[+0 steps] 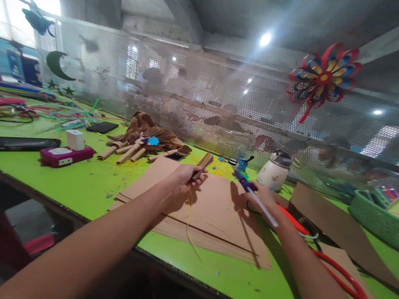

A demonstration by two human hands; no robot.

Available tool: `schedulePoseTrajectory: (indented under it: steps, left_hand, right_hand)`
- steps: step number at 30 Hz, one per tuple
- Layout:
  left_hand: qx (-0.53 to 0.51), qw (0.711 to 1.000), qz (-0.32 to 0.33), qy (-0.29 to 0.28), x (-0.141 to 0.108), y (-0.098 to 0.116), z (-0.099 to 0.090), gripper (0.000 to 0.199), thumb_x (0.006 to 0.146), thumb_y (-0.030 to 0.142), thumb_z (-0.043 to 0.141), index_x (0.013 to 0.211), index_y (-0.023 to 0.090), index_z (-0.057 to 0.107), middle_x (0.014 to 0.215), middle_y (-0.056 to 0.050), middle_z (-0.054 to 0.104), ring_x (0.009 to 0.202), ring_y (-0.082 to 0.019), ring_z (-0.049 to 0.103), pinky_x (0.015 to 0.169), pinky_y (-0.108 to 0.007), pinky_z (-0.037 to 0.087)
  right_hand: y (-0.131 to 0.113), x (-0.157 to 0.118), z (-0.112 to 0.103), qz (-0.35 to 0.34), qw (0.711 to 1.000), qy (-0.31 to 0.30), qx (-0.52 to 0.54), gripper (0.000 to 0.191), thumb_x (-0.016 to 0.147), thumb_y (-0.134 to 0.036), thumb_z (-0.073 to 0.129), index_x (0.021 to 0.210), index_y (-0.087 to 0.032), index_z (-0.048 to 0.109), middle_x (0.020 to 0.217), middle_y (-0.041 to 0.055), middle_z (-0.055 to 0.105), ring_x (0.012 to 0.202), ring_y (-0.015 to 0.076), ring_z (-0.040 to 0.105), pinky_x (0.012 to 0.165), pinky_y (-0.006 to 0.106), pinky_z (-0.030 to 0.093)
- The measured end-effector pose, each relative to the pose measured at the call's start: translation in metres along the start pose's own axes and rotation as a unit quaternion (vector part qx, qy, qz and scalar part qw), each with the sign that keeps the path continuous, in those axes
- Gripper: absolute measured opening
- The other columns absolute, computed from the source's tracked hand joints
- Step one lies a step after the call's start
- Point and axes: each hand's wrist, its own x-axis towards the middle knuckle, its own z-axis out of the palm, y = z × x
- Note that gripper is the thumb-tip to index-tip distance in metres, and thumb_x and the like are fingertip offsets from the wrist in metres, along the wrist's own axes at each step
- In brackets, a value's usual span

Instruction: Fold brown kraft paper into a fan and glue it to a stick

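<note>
My left hand (184, 180) is closed around a narrow folded piece of brown paper (204, 162), held tilted upward above the stack of brown paper sheets (212, 211). From beneath that hand a thin yellow string (189, 220) trails down over the stack and past its front edge. My right hand (264, 195) grips a blue and purple glue gun (243, 180), its nose pointing left toward the folded paper but apart from it. A translucent glue stick (268, 213) sticks out of its back. The right fingers are partly hidden.
Rolled and pleated brown paper pieces (132, 147) lie at the back left. A purple power strip (67, 155) with a white plug is farther left. On the right are a white flask (275, 170), a red loop handle (343, 277) and a green basket (383, 222).
</note>
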Motion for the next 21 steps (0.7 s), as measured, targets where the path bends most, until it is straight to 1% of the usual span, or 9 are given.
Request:
schedulePoseTrajectory:
  steps: [1, 3, 6, 10, 12, 14, 16, 19, 21]
  left_hand:
    - [0.001, 1.000, -0.007, 0.008, 0.001, -0.001, 0.000, 0.018, 0.083, 0.013, 0.038, 0.075, 0.010, 0.054, 0.048, 0.001, 0.044, 0.035, -0.004, 0.033, 0.032, -0.014, 0.019]
    - [0.002, 1.000, -0.016, 0.019, 0.003, -0.004, -0.001, 0.019, 0.084, 0.014, 0.038, 0.077, 0.009, 0.055, 0.049, 0.001, 0.044, 0.035, -0.004, 0.034, 0.032, -0.013, 0.019]
    - [0.005, 0.999, -0.026, 0.024, 0.005, -0.008, -0.001, 0.017, 0.084, 0.017, 0.041, 0.078, 0.010, 0.056, 0.049, 0.002, 0.044, 0.036, -0.004, 0.034, 0.033, -0.013, 0.021]
    - [0.016, 0.999, -0.028, 0.017, 0.005, -0.013, 0.000, 0.012, 0.083, 0.018, 0.046, 0.077, 0.013, 0.055, 0.049, 0.003, 0.042, 0.035, -0.004, 0.030, 0.033, -0.014, 0.022]
    - [0.023, 0.999, -0.024, 0.016, 0.006, -0.015, 0.001, 0.011, 0.082, 0.016, 0.045, 0.077, 0.012, 0.055, 0.049, 0.004, 0.042, 0.034, -0.003, 0.029, 0.033, -0.014, 0.021]
    - [0.033, 0.999, -0.016, 0.015, 0.007, -0.017, 0.003, 0.013, 0.083, 0.015, 0.043, 0.078, 0.011, 0.055, 0.050, 0.003, 0.043, 0.034, -0.003, 0.030, 0.033, -0.014, 0.020]
    - [0.046, 0.999, -0.004, 0.011, 0.007, -0.017, 0.005, 0.016, 0.084, 0.014, 0.040, 0.078, 0.010, 0.055, 0.050, 0.002, 0.045, 0.034, -0.004, 0.033, 0.033, -0.015, 0.020]
    - [0.066, 0.998, 0.017, 0.000, 0.005, -0.016, 0.009, 0.019, 0.085, 0.014, 0.039, 0.077, 0.010, 0.056, 0.048, 0.002, 0.046, 0.034, -0.004, 0.035, 0.035, -0.016, 0.021]
    - [0.077, 0.997, 0.026, -0.007, 0.001, -0.015, 0.011, 0.020, 0.085, 0.014, 0.039, 0.076, 0.010, 0.056, 0.046, 0.002, 0.046, 0.033, -0.005, 0.035, 0.035, -0.017, 0.020]
  right_hand:
    - [0.002, 0.002, -0.003, 0.013, 0.999, 0.011, 0.034, 0.017, 0.057, -0.028, 0.065, 0.070, -0.018, 0.061, 0.062, 0.0000, 0.060, 0.061, 0.0171, 0.054, 0.056, 0.028, 0.041]
    - [0.006, 0.004, -0.009, 0.034, 0.993, 0.032, 0.109, 0.024, 0.062, -0.038, 0.063, 0.071, -0.016, 0.060, 0.061, 0.0017, 0.061, 0.057, 0.0166, 0.056, 0.051, 0.028, 0.043]
    - [0.013, 0.009, -0.017, 0.057, 0.973, 0.073, 0.211, 0.035, 0.065, -0.049, 0.061, 0.073, -0.015, 0.059, 0.065, 0.0050, 0.063, 0.056, 0.0163, 0.060, 0.051, 0.028, 0.047]
    - [0.020, 0.016, -0.031, 0.069, 0.943, 0.142, 0.292, 0.040, 0.062, -0.055, 0.064, 0.073, -0.018, 0.055, 0.059, 0.0026, 0.063, 0.052, 0.0162, 0.060, 0.048, 0.029, 0.049]
    - [0.016, 0.017, -0.036, 0.065, 0.927, 0.148, 0.337, 0.042, 0.061, -0.056, 0.065, 0.074, -0.018, 0.055, 0.059, 0.0019, 0.063, 0.053, 0.0167, 0.061, 0.049, 0.030, 0.050]
    - [0.005, 0.014, -0.037, 0.060, 0.913, 0.121, 0.386, 0.041, 0.061, -0.053, 0.067, 0.077, -0.017, 0.057, 0.062, 0.0021, 0.065, 0.055, 0.0171, 0.063, 0.052, 0.031, 0.051]
    - [-0.013, 0.007, -0.035, 0.054, 0.910, 0.063, 0.407, 0.039, 0.063, -0.050, 0.069, 0.081, -0.017, 0.059, 0.066, 0.0027, 0.066, 0.059, 0.0174, 0.064, 0.055, 0.031, 0.052]
    - [-0.042, -0.009, -0.028, 0.032, 0.934, -0.058, 0.351, 0.037, 0.069, -0.049, 0.065, 0.080, -0.014, 0.063, 0.071, 0.0068, 0.068, 0.064, 0.0181, 0.065, 0.060, 0.030, 0.052]
    - [-0.056, -0.020, -0.024, 0.006, 0.946, -0.101, 0.307, 0.039, 0.072, -0.051, 0.062, 0.074, -0.012, 0.065, 0.073, 0.0093, 0.069, 0.066, 0.0180, 0.065, 0.062, 0.029, 0.052]
